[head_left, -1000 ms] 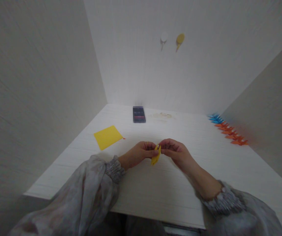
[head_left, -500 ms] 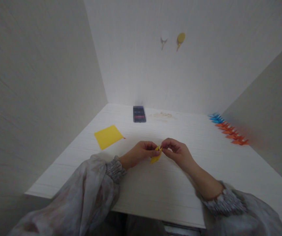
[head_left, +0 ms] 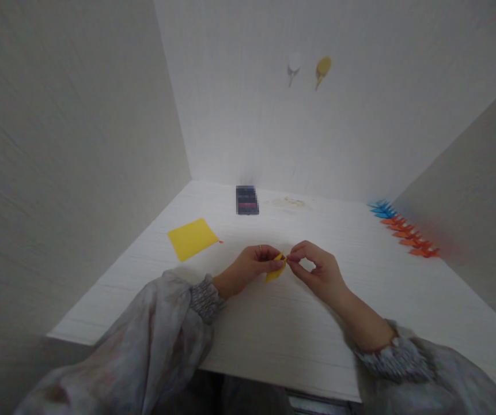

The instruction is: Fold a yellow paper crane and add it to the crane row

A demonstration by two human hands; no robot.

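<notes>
A small folded piece of yellow paper (head_left: 275,273) is held just over the white table, between my two hands. My left hand (head_left: 254,265) is closed on it, thumb on the near side and fingers behind; a ring shows on one finger. The thumb and forefinger of my right hand (head_left: 317,268) pinch the paper's right tip, leaving a round gap between them. Fingers cover part of the folds. Flat on the table to the left lies a yellow paper sheet (head_left: 193,239), with a tiny red-orange scrap (head_left: 220,242) by its right corner.
A row of folded paper figures runs along the right wall, blue ones (head_left: 382,209) at the back and orange ones (head_left: 409,235) nearer. A dark blurred rectangular object (head_left: 247,200) stands near the back wall. White (head_left: 294,63) and yellow (head_left: 324,65) hooks are on that wall.
My right hand has shifted slightly right, still pinching the paper's tip, and the gap between its thumb and forefinger looks rounder. My left hand keeps its hold. The whole view has shifted slightly.
</notes>
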